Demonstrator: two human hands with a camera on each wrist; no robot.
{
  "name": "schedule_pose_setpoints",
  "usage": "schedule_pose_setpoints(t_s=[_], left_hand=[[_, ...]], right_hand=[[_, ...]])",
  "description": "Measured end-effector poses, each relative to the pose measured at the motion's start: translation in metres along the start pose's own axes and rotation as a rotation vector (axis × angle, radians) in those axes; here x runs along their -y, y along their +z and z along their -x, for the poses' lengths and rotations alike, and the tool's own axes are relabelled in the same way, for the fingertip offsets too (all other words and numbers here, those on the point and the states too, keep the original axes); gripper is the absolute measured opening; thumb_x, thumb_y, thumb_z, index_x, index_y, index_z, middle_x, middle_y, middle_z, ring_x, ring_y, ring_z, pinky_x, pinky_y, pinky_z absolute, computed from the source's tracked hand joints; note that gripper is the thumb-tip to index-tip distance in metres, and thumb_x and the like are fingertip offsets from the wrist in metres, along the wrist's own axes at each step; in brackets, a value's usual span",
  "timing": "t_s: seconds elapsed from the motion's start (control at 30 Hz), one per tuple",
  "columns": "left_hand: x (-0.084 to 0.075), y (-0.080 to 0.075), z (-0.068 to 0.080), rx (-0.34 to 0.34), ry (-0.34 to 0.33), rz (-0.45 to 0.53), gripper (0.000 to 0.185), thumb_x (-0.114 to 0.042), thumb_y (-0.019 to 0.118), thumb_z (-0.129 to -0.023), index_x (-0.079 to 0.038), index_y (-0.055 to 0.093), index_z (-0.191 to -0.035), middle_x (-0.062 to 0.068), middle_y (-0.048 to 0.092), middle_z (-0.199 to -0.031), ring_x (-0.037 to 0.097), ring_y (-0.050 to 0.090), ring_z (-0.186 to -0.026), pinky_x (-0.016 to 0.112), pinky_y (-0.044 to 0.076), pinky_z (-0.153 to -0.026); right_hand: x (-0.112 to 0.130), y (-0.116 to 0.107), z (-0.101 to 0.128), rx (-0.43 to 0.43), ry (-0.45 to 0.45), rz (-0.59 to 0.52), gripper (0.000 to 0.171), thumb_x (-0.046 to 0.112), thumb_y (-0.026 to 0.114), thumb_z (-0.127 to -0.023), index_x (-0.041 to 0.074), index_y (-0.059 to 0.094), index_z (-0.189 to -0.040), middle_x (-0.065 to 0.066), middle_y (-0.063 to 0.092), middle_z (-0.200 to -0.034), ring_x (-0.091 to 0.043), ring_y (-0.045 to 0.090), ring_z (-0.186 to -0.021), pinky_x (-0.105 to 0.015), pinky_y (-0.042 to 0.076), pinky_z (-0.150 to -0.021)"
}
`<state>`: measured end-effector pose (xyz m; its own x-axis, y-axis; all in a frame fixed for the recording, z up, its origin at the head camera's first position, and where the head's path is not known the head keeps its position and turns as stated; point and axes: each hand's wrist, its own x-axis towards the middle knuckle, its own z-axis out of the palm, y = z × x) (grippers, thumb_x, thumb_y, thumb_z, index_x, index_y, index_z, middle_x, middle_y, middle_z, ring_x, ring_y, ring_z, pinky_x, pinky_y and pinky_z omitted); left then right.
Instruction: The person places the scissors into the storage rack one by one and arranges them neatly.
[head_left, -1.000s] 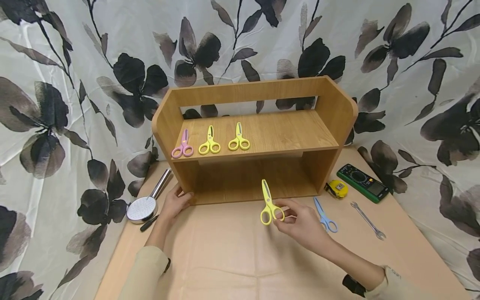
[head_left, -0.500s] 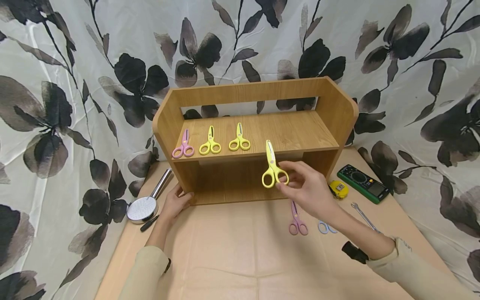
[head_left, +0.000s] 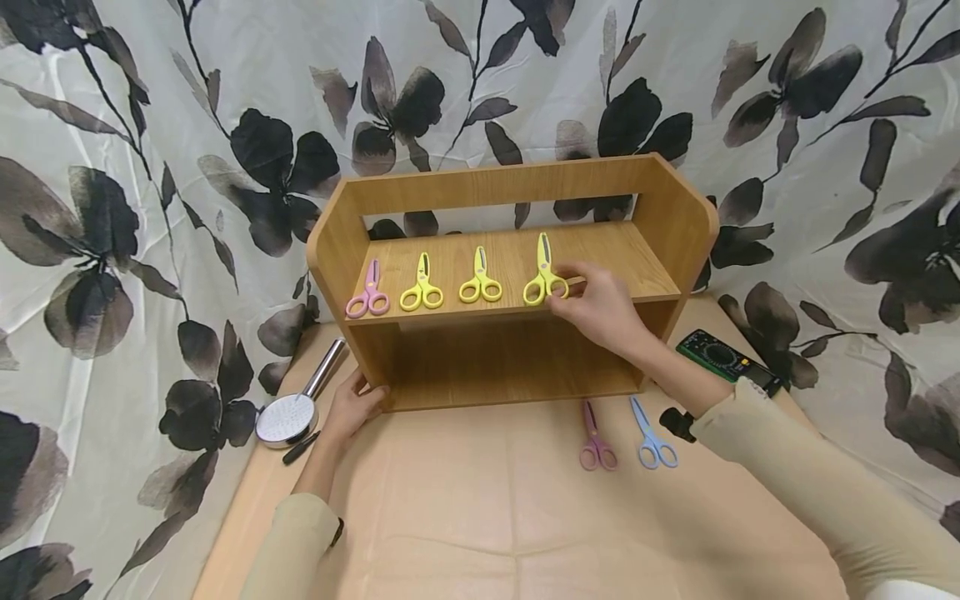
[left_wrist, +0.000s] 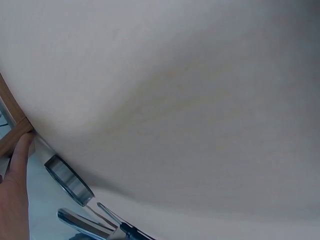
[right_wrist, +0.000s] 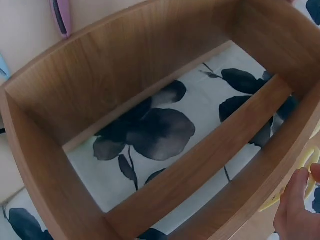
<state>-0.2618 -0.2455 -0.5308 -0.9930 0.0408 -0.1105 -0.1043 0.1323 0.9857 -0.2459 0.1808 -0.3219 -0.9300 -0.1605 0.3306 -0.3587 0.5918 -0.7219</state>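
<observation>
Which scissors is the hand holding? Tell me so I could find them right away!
Look at the wooden shelf unit on the table, at its top shelf where four small scissors lie in a row. The person's right hand pinches the yellow plastic-handled scissors at the right end of that row. The two other yellow scissors and pink scissors lie untouched.

four scissors (head_left: 480,279) on shelf (head_left: 600,258) | two scissors (head_left: 626,433) before it

light: bright, even | shadows: soft | head: edges bowed | wrists: slightly soft
</observation>
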Motion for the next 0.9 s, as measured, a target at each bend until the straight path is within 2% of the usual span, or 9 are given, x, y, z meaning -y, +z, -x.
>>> schedule_pose_setpoints(t_s=[0.13, 0.33, 0.5, 0.67, 0.8, 0.9], left_hand=[[0.001, -0.001, 0.0, -0.008, -0.001, -0.008, 0.074, -0.006, 0.063, -0.1, -0.017, 0.03, -0.165, 0.017, 0.041, -0.163, 0.026, 0.062, -0.117, 0.031, 0.06, -0.083], [-0.002, 0.0, 0.0, -0.007, 0.005, -0.011, 0.073, -0.007, 0.063, -0.1, -0.015, 0.03, -0.165, 0.021, 0.041, -0.162, 0.027, 0.062, -0.12, 0.034, 0.06, -0.09], [-0.002, -0.001, 0.0, -0.005, -0.005, -0.006, 0.073, -0.006, 0.063, -0.1, -0.015, 0.031, -0.164, 0.021, 0.04, -0.162, 0.027, 0.061, -0.121, 0.035, 0.06, -0.093], [-0.003, -0.001, -0.001, 0.004, 0.006, 0.007, 0.073, -0.006, 0.063, -0.1, -0.015, 0.03, -0.165, 0.021, 0.04, -0.162, 0.034, 0.058, -0.126, 0.036, 0.06, -0.094], [-0.002, 0.0, -0.002, 0.004, 0.0, 0.012, 0.073, -0.006, 0.063, -0.1, -0.015, 0.03, -0.165, 0.021, 0.041, -0.162, 0.036, 0.057, -0.128, 0.036, 0.059, -0.095], [0.0, -0.001, -0.002, 0.0, -0.003, 0.011, 0.073, -0.006, 0.063, -0.1, -0.016, 0.03, -0.165, 0.022, 0.04, -0.162, 0.033, 0.058, -0.127, 0.036, 0.059, -0.095]], right_hand=[[0.0, 0.002, -0.015, 0.018, 0.01, 0.035, 0.05, 0.005, 0.067, -0.09, -0.003, 0.06, -0.139, -0.023, 0.065, -0.136, -0.034, 0.072, -0.106, -0.032, 0.057, -0.076], [0.002, 0.004, -0.032, 0.063, 0.019, 0.084, 0.05, 0.007, 0.068, -0.089, -0.006, 0.06, -0.137, -0.024, 0.064, -0.137, -0.033, 0.069, -0.108, -0.034, 0.055, -0.076], [0.004, 0.004, -0.042, 0.113, 0.029, 0.124, 0.05, 0.008, 0.072, -0.087, -0.008, 0.062, -0.133, -0.026, 0.066, -0.133, -0.033, 0.066, -0.11, -0.039, 0.057, -0.083], [0.008, -0.001, -0.051, 0.169, 0.035, 0.162, 0.044, 0.007, 0.072, -0.086, -0.009, 0.066, -0.127, -0.026, 0.069, -0.126, -0.035, 0.065, -0.11, -0.045, 0.055, -0.091], [0.014, -0.005, -0.058, 0.212, 0.036, 0.233, 0.029, 0.006, 0.073, -0.084, -0.006, 0.069, -0.111, -0.024, 0.072, -0.12, -0.032, 0.063, -0.106, -0.048, 0.052, -0.096], [0.019, -0.008, -0.062, 0.239, 0.029, 0.292, 0.017, 0.005, 0.074, -0.082, -0.003, 0.065, -0.094, -0.019, 0.07, -0.104, -0.028, 0.058, -0.094, -0.041, 0.049, -0.087]])
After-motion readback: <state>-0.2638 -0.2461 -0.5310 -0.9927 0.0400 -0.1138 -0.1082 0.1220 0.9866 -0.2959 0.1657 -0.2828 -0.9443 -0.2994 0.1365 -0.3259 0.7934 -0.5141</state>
